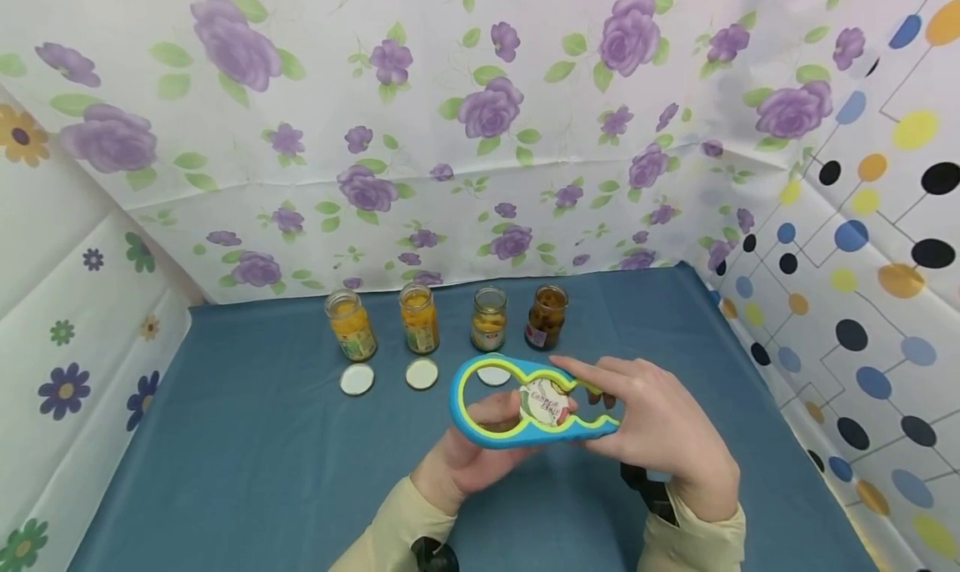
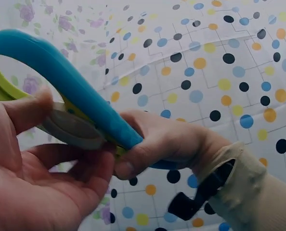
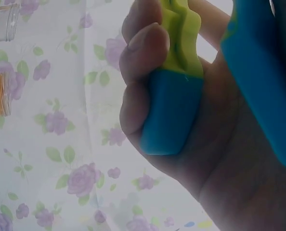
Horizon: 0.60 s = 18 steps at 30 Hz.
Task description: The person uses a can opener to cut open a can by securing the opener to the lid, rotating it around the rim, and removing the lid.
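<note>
My right hand [image 1: 663, 422] grips a blue jar opener [image 1: 459, 401] with a yellow-green lining by its handle end, fingers curled round one arm in the right wrist view. A printed jar lid [image 1: 543, 403] sits in the opener's middle opening. My left hand [image 1: 483, 455] is below and behind it. In the left wrist view, the left thumb and fingers pinch the lid's edge. Both hands hold these above the blue cloth, in front of the row of jars.
Several open glass jars line the back: two with yellow-orange contents [image 1: 351, 330] [image 1: 420, 322], one with pale yellow pieces [image 1: 489, 322], and a dark brown one [image 1: 546, 320]. White lids [image 1: 357, 379] [image 1: 422, 373] [image 1: 493, 376] lie before three of them. Patterned sheets [image 1: 480, 180] surround the blue-covered table [image 1: 247, 439].
</note>
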Each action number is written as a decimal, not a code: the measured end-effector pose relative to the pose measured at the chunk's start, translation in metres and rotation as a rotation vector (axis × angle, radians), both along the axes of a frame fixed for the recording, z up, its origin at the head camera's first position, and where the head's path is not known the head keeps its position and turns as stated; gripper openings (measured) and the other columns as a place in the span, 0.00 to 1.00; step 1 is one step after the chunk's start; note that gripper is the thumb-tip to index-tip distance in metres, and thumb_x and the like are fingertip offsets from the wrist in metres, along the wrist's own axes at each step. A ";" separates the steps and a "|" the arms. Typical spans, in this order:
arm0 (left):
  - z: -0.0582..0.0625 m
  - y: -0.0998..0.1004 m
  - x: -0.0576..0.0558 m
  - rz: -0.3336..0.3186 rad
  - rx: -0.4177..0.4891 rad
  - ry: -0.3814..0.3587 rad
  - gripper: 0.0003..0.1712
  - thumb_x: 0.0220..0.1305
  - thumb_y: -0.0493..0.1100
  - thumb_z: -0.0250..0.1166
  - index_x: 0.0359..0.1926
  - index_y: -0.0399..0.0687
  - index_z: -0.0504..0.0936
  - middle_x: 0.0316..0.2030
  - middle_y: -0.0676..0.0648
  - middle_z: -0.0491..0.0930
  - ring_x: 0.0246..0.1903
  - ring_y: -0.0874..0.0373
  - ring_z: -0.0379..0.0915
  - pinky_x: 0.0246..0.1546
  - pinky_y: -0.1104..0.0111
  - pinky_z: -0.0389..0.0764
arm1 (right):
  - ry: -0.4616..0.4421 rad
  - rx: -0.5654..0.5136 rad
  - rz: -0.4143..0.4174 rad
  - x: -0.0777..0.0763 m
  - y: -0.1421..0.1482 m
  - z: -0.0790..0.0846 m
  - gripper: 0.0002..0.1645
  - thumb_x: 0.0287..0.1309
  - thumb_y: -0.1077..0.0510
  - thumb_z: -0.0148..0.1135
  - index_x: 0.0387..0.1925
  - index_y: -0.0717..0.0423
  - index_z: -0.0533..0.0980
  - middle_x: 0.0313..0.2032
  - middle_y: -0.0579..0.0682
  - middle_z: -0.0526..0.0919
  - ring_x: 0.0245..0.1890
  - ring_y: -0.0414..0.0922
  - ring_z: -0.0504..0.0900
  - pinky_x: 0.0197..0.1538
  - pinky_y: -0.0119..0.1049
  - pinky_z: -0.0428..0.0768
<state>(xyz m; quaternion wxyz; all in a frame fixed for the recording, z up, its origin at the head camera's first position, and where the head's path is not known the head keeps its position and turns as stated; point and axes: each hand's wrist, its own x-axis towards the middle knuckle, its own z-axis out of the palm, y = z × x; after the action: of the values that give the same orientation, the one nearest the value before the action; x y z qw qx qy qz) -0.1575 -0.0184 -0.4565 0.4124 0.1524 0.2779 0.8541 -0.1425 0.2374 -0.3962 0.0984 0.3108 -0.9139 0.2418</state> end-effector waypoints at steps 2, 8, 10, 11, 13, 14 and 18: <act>-0.001 -0.002 -0.002 -0.012 -0.036 0.030 0.47 0.72 0.64 0.69 0.77 0.40 0.65 0.64 0.47 0.79 0.64 0.56 0.75 0.71 0.61 0.70 | 0.017 -0.003 0.009 0.000 0.000 0.000 0.57 0.42 0.54 0.89 0.75 0.32 0.74 0.34 0.29 0.76 0.30 0.34 0.71 0.33 0.34 0.72; -0.008 -0.004 -0.006 0.009 -0.069 0.056 0.31 0.82 0.55 0.61 0.72 0.37 0.74 0.66 0.42 0.78 0.61 0.52 0.80 0.68 0.58 0.76 | 0.137 -0.037 -0.029 0.000 0.009 0.000 0.54 0.44 0.53 0.88 0.75 0.34 0.75 0.33 0.29 0.75 0.30 0.32 0.70 0.33 0.34 0.71; -0.010 -0.002 -0.007 0.036 -0.059 0.055 0.29 0.84 0.51 0.58 0.73 0.35 0.74 0.66 0.41 0.78 0.61 0.51 0.81 0.67 0.59 0.77 | 0.162 -0.045 -0.052 0.000 0.012 0.000 0.54 0.43 0.54 0.88 0.74 0.35 0.76 0.33 0.30 0.76 0.30 0.33 0.71 0.33 0.35 0.72; -0.011 -0.002 -0.008 0.051 -0.062 0.056 0.30 0.84 0.51 0.58 0.74 0.35 0.73 0.66 0.42 0.78 0.61 0.52 0.81 0.67 0.59 0.77 | 0.169 -0.044 -0.065 0.000 0.013 0.001 0.54 0.42 0.54 0.88 0.74 0.35 0.76 0.34 0.30 0.76 0.30 0.33 0.71 0.33 0.35 0.72; -0.012 -0.001 -0.009 0.074 -0.065 0.041 0.31 0.84 0.51 0.57 0.77 0.36 0.68 0.66 0.44 0.78 0.61 0.53 0.80 0.66 0.61 0.78 | 0.177 -0.043 -0.087 0.001 0.016 0.001 0.53 0.42 0.55 0.88 0.73 0.36 0.77 0.34 0.30 0.77 0.30 0.33 0.71 0.33 0.36 0.73; -0.013 -0.001 -0.009 0.085 -0.065 0.031 0.31 0.85 0.49 0.56 0.78 0.37 0.67 0.67 0.45 0.77 0.61 0.54 0.79 0.66 0.61 0.77 | 0.179 -0.045 -0.096 0.001 0.017 0.001 0.53 0.42 0.55 0.88 0.73 0.37 0.77 0.34 0.30 0.77 0.31 0.33 0.72 0.33 0.36 0.73; -0.016 0.001 -0.012 0.139 -0.113 0.012 0.23 0.86 0.44 0.53 0.75 0.45 0.72 0.71 0.43 0.73 0.62 0.54 0.77 0.65 0.62 0.76 | 0.187 -0.065 -0.124 0.003 0.022 0.003 0.54 0.40 0.56 0.88 0.73 0.39 0.78 0.34 0.31 0.77 0.32 0.34 0.72 0.33 0.36 0.74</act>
<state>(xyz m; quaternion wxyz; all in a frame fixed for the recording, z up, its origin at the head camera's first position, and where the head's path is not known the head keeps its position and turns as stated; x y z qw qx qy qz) -0.1698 -0.0175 -0.4727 0.3586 0.1143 0.3381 0.8626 -0.1392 0.2597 -0.3933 0.2080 0.2716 -0.9099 0.2346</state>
